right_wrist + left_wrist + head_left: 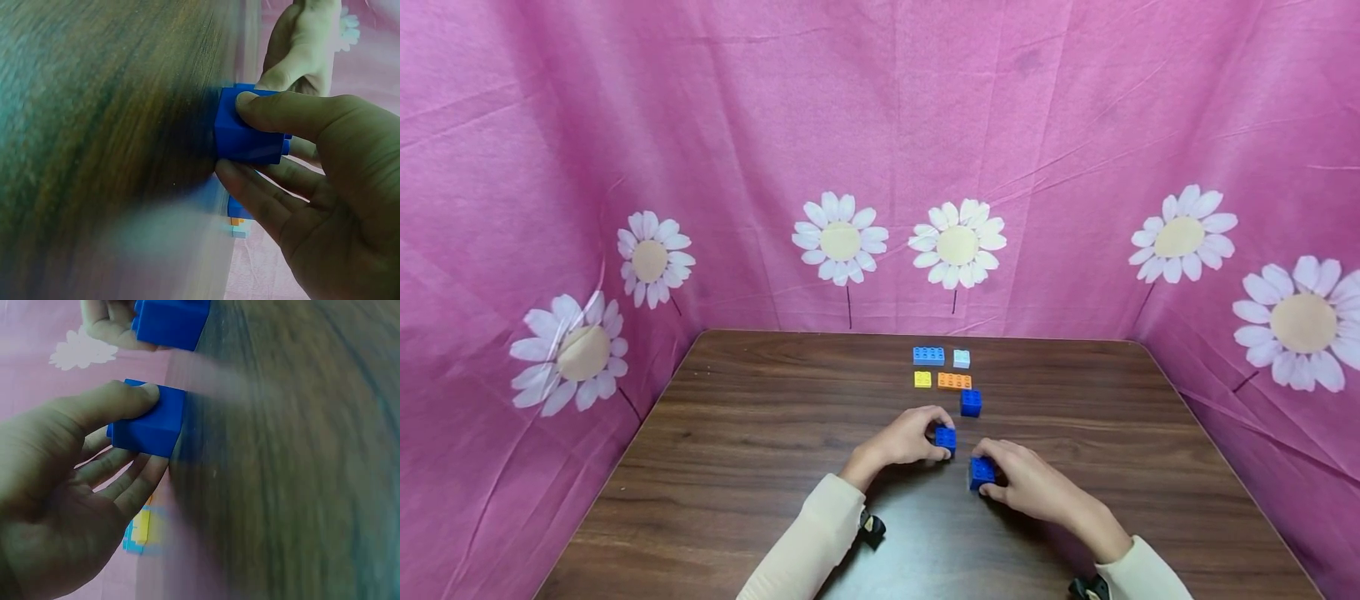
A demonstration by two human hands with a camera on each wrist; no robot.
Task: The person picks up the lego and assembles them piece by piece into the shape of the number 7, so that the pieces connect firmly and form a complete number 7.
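My left hand point(912, 437) grips a dark blue toy brick point(946, 439) between thumb and fingers; in the left wrist view the thumb lies across that blue brick point(150, 422). Nearer to me and to the right, my right hand point(1024, 479) pinches another dark blue brick point(981, 473), its thumb on one side and fingertips on the other, as the right wrist view shows on this brick point(250, 134). The two held bricks are apart, both at the tabletop. A third dark blue brick point(971, 403) stands just beyond the hands.
Behind the third blue brick lie an orange brick point(954, 381), a small yellow brick point(922, 380), a long lighter blue brick point(928, 356) and a small pale blue brick point(962, 358). The wooden table point(760, 417) meets a pink curtain point(737, 167) printed with daisies on three sides.
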